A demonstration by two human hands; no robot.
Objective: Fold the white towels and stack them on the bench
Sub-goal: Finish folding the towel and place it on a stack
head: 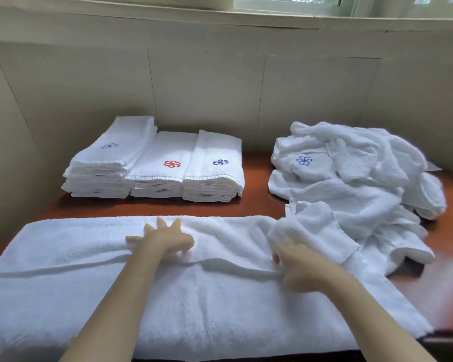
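Three folded stacks | left hand flat on towel | right hand pinching towel fold

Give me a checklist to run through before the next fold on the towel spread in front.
1. Towel lies flat along the bench: not ok, a ridge runs across its middle.
2. Left hand presses the towel, fingers spread: ok.
3. Right hand grips the towel's edge: cannot tell, fingers curled into cloth and blurred.
4. Unfolded pile clear of the towel: not ok, it spills onto the right end.
5. Three folded stacks stand neat at the back, with room on top: ok.
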